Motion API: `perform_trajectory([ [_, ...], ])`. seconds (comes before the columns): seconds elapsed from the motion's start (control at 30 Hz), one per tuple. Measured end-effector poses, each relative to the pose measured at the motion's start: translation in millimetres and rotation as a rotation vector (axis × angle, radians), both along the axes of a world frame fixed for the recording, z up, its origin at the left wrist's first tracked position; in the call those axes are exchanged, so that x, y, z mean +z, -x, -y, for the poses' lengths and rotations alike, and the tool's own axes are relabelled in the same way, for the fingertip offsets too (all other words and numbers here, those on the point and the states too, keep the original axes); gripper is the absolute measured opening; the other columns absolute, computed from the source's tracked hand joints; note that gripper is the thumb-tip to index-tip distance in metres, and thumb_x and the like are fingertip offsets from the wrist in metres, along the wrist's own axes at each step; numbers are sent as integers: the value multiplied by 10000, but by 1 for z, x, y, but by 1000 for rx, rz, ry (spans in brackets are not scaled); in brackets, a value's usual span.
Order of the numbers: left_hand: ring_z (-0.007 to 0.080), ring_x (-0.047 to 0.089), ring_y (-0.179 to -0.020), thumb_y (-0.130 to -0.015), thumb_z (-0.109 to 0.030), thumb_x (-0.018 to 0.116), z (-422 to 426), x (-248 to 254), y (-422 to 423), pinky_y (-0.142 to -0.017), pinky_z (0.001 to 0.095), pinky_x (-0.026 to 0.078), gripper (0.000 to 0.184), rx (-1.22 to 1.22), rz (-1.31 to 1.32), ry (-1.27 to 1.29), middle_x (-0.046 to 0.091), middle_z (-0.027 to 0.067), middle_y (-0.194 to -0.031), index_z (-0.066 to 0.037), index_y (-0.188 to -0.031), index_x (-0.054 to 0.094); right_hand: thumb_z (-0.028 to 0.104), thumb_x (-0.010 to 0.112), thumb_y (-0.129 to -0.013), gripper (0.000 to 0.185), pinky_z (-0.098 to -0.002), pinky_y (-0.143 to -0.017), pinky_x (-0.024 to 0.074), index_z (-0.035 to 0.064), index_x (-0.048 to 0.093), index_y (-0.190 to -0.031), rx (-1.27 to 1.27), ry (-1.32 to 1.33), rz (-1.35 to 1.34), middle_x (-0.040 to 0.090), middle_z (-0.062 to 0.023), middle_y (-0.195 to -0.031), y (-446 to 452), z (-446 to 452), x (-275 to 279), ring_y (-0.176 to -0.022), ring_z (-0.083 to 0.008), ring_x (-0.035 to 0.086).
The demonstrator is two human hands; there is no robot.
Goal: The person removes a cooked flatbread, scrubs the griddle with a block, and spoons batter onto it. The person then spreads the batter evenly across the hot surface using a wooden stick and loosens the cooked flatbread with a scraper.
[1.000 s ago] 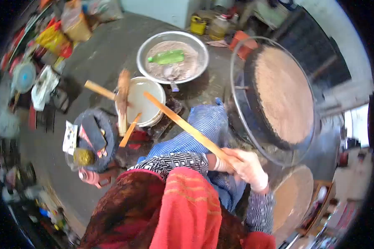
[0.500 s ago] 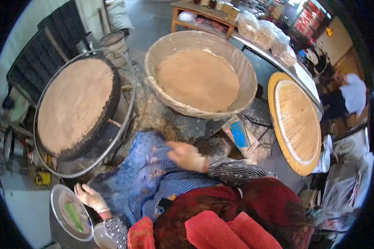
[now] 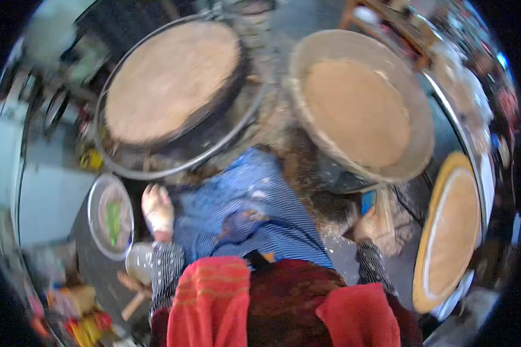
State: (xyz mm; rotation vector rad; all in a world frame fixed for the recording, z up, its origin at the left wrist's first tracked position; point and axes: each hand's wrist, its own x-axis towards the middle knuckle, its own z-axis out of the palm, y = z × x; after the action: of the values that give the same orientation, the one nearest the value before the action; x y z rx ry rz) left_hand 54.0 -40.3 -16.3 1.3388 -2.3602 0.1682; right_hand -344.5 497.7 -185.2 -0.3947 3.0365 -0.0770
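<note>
My left hand (image 3: 158,211), in a pale glove, hovers by the left edge of the blue patterned apron (image 3: 246,202). Its fingers are slightly spread, with nothing visible in them. Beside it stands a metal bowl (image 3: 125,234) holding something long and green (image 3: 113,222). Further right, my right hand (image 3: 366,225) reaches down at a wooden box-like piece (image 3: 383,211) with a blue patch (image 3: 368,201). Blur hides its fingers and whether they grip anything. Ahead on the left is a round griddle covered by a thin pale-brown sheet (image 3: 173,78).
A metal ring (image 3: 182,174) surrounds the griddle. Ahead right stands a large lined basin (image 3: 419,144) of brown batter (image 3: 359,110). A round yellow board (image 3: 427,260) bearing a flat tan round leans right. A small bowl (image 3: 139,261) and a wooden tool (image 3: 134,305) lie left.
My right hand has moved right, off the apron to the wooden piece. My left hand is lifted slightly away from the metal bowl. The view has tilted down and turned.
</note>
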Motion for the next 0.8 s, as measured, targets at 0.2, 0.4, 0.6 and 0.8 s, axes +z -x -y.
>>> perform_trajectory([
  [0.2, 378, 567, -1060, -876, -167, 607, -1, -1, -14, -945, 456, 446, 254, 23, -138, 7, 605, 212, -1107, 9, -1059, 619, 275, 483, -979, 358, -507, -757, 485, -30, 634, -1091, 104, 139, 365, 674, -249, -920, -51, 84, 128, -852, -409, 646],
  [0.4, 394, 557, -1096, -879, -157, 625, 5, -13, -14, -976, 458, 436, 292, 63, -252, -69, 588, 238, -1171, 14, -1114, 593, 53, 575, -859, 219, -403, -825, 492, -38, 660, -1039, 890, 1046, 300, 666, -191, -993, -74, 335, 264, -907, -334, 644],
  [0.6, 402, 546, -1111, -860, -84, 640, 14, 0, -32, -976, 447, 440, 318, -7, -423, -41, 567, 228, -1188, -4, -1161, 575, 81, 592, -668, 293, -435, -809, 406, 162, 670, -939, 1496, 903, -292, 643, -6, -920, -105, 518, 232, -885, -253, 598],
  [0.8, 418, 510, -1173, -807, -109, 683, 105, 27, -123, -1016, 465, 410, 430, 162, -141, 9, 531, 234, -1261, -16, -1205, 550, 140, 642, -670, 235, -448, -796, 397, 189, 667, -898, 1319, 742, -362, 608, 0, -847, -108, 553, 205, -868, -240, 570],
])
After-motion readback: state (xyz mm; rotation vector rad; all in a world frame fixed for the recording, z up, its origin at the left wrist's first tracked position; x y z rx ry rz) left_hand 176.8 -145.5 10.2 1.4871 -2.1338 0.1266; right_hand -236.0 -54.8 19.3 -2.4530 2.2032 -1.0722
